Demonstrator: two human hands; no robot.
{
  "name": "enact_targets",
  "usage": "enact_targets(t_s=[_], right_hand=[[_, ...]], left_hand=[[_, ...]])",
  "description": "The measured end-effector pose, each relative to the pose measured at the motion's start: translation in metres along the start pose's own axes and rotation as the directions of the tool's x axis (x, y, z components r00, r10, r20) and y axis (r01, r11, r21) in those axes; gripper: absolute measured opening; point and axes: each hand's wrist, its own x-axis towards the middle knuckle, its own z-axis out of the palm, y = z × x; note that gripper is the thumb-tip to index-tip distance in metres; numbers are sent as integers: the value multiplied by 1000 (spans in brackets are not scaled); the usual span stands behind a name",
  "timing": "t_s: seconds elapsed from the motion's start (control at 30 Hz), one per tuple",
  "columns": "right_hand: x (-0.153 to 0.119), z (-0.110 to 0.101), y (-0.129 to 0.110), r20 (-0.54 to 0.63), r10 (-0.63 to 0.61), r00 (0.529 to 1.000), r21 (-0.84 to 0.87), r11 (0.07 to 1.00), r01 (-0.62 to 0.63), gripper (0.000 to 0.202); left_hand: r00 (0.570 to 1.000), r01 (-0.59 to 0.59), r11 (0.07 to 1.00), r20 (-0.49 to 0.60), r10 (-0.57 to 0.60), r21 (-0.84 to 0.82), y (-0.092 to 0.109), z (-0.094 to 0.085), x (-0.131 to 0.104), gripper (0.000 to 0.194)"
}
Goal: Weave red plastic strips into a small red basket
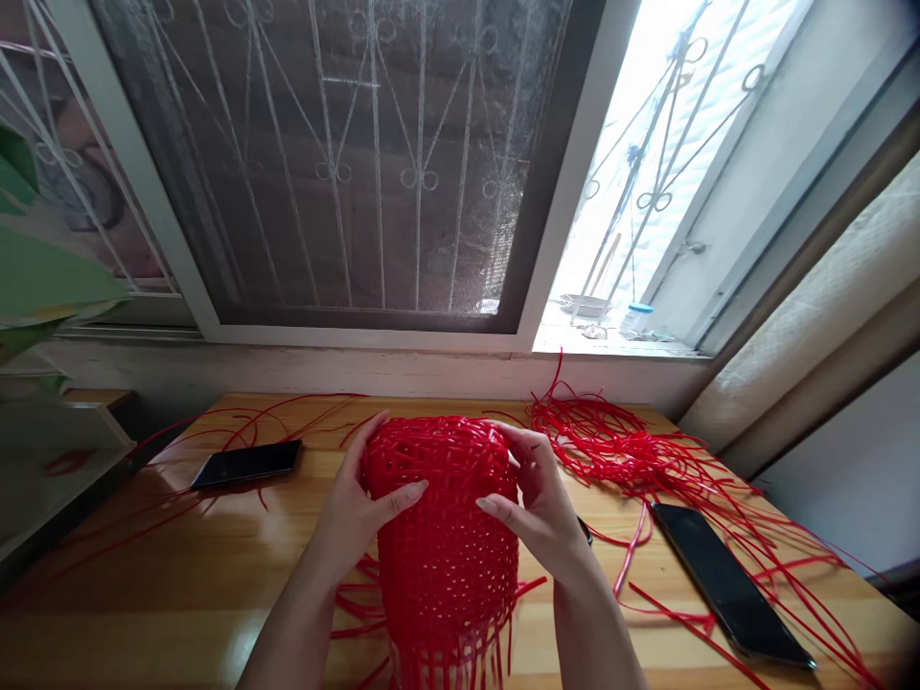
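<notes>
Between my two hands is a red woven basket (446,546), its closed, rounded end up and its loose strip ends hanging down at the bottom. My left hand (363,498) grips its upper left side, thumb on the near face and fingers round the far side. On the upper right, my right hand (539,494) holds it the same way, with the thumb pressed near the weave. The fingertips behind the basket are partly hidden. More red strips stick out on both sides below the hands.
A large tangle of red strips (618,436) lies on the wooden table (287,594) at the back right. One black phone (248,465) lies at left, a larger black phone or tablet (729,580) at right. Behind stands a barred window (374,192).
</notes>
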Motion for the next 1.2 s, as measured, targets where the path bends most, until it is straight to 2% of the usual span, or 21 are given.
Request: enact_targets(t_s=[0.23, 0.4, 0.53, 0.63, 0.7, 0.8, 0.87, 0.97, 1.03, 1.1, 1.2], right_hand=[[-3, 11, -1, -101, -67, 993, -105, 993, 56, 44], [-2, 20, -4, -151, 14, 988, -42, 999, -21, 43], [0, 25, -9, -133, 60, 989, 82, 995, -49, 49], [1, 21, -11, -101, 110, 989, 138, 986, -95, 67], [1, 16, -11, -3, 128, 992, 175, 976, -126, 77], [1, 11, -12, 141, 131, 981, 203, 966, -158, 61], [2, 12, -12, 105, 150, 983, 183, 969, -167, 51], [1, 18, -13, -25, 182, 983, 200, 964, -174, 48], [1, 22, -15, -64, 191, 979, 228, 958, -172, 49], [1, 22, -17, -53, 191, 980, 230, 958, -174, 53], [1, 15, -19, 66, 144, 987, 223, 962, -155, 58]], left_hand=[[999, -36, 999, 21, 36, -2, 0, 0, 0, 94], [998, -58, 997, 23, 57, 53, 0, -1, 0, 89], [997, -68, 994, 37, 65, 89, -2, -1, 0, 91], [998, -57, 995, 33, 55, 87, -3, -1, 0, 92], [999, -46, 996, 17, 45, 77, -3, 0, 1, 91], [999, -43, 998, -12, 44, 52, -3, -1, 3, 89], [999, -49, 997, -16, 50, 57, -4, -1, 3, 88], [998, -60, 996, 18, 59, 66, -4, -2, 2, 84], [997, -68, 997, 52, 65, 47, -4, -3, 2, 83], [995, -67, 998, 81, 66, 20, -3, -5, 2, 84], [991, -90, 996, 101, 92, -22, -4, -9, 2, 87]])
